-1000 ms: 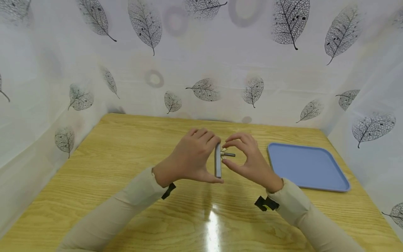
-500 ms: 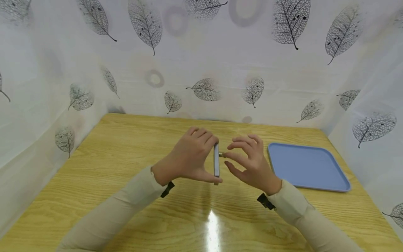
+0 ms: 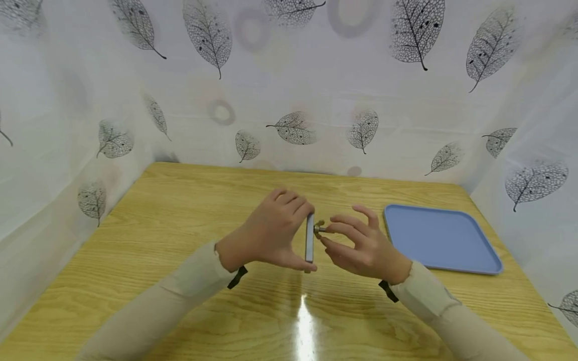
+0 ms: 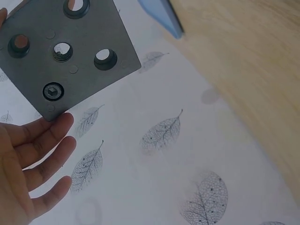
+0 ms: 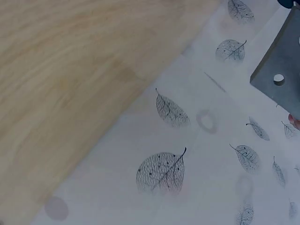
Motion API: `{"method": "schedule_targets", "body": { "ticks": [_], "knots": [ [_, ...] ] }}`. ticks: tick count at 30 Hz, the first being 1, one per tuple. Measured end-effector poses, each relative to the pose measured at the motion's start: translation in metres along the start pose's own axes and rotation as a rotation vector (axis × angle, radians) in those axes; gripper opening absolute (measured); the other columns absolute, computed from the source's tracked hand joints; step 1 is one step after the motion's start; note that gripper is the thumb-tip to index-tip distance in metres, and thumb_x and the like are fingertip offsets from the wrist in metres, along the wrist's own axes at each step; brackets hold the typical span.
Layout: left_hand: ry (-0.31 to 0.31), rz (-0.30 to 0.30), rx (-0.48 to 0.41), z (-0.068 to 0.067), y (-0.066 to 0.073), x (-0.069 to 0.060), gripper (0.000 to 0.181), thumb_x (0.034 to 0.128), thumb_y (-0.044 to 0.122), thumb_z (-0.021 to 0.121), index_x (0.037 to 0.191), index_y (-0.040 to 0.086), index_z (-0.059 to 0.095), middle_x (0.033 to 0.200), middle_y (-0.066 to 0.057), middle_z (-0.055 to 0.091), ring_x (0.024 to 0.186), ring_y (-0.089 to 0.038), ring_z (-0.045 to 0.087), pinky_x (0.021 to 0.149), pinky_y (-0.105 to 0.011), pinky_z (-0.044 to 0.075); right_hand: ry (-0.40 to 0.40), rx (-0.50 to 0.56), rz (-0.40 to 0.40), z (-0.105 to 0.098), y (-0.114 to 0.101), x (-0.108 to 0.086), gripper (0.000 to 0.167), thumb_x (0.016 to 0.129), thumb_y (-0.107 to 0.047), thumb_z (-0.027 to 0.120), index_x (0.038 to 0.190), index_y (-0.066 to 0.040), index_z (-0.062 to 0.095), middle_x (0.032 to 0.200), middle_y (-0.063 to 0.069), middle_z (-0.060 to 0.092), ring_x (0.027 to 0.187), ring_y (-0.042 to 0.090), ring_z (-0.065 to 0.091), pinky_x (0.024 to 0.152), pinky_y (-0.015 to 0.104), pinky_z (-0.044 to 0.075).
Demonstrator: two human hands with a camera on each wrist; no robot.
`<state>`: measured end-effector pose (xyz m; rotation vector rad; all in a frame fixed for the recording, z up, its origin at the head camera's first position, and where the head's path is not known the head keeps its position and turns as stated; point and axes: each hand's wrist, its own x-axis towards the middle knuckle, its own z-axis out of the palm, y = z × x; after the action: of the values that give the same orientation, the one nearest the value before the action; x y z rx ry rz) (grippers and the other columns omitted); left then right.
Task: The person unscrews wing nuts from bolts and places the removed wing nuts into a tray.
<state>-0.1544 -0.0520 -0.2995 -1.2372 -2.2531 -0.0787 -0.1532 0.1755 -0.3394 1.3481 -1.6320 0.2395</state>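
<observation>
My left hand grips a grey square metal plate on edge above the table, thumb at the bottom and fingers on top. In the left wrist view the plate shows several round holes, one filled by a hex-socket bolt head. On its right side, the bolt's shank carries a brass-coloured wing nut. With thumb and index fingertips, my right hand pinches at the wing nut and bolt end, other fingers raised. Part of the plate shows in the right wrist view, where the right hand is out of sight.
A blue rectangular tray lies on the right of the wood-grain table. White sheeting printed with leaves stands around the back and sides of the table.
The plate has dropped slightly towards me with my left hand. My right fingers have shifted around the wing nut, which shows at a different angle, and the thumb has come up to it.
</observation>
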Motion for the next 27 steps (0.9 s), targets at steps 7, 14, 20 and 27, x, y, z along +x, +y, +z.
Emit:
{"method": "schedule_targets", "body": {
  "ticks": [7, 14, 20, 27],
  "knots": [
    [-0.026, 0.026, 0.001, 0.002, 0.007, -0.006, 0.086, 0.0553, 0.086, 0.057, 0.100, 0.012, 0.057, 0.095, 0.002, 0.060, 0.091, -0.017, 0.057, 0.088, -0.034, 0.043, -0.026, 0.057, 0.180, -0.004, -0.008, 0.001, 0.026, 0.092, -0.030, 0.054, 0.092, -0.009, 0.069, 0.091, 0.011, 0.064, 0.094, 0.031, 0.057, 0.085, 0.055, 0.035],
    [0.030, 0.066, 0.063, 0.007, 0.013, -0.006, 0.086, 0.0590, 0.088, 0.049, 0.097, 0.012, 0.054, 0.091, -0.001, 0.057, 0.086, -0.019, 0.054, 0.088, -0.035, 0.041, -0.069, 0.047, 0.247, -0.002, -0.009, 0.002, 0.031, 0.092, -0.035, 0.053, 0.094, -0.008, 0.068, 0.092, 0.011, 0.063, 0.096, 0.032, 0.056, 0.085, 0.056, 0.035],
    [0.084, 0.076, 0.034, 0.007, 0.013, 0.000, 0.090, 0.0573, 0.088, 0.050, 0.101, 0.010, 0.056, 0.104, -0.006, 0.053, 0.095, -0.023, 0.051, 0.092, -0.039, 0.040, -0.068, 0.045, 0.285, -0.002, -0.007, 0.004, 0.036, 0.090, -0.039, 0.054, 0.096, -0.006, 0.066, 0.094, 0.013, 0.062, 0.098, 0.032, 0.055, 0.087, 0.057, 0.034],
    [0.083, 0.078, 0.004, 0.001, 0.009, 0.006, 0.089, 0.0542, 0.087, 0.055, 0.101, 0.011, 0.058, 0.108, -0.008, 0.051, 0.093, -0.022, 0.052, 0.089, -0.038, 0.042, -0.095, 0.023, 0.325, 0.000, -0.003, 0.004, 0.044, 0.089, -0.048, 0.054, 0.095, -0.006, 0.066, 0.093, 0.012, 0.062, 0.097, 0.032, 0.055, 0.087, 0.059, 0.034]
  ]
}}
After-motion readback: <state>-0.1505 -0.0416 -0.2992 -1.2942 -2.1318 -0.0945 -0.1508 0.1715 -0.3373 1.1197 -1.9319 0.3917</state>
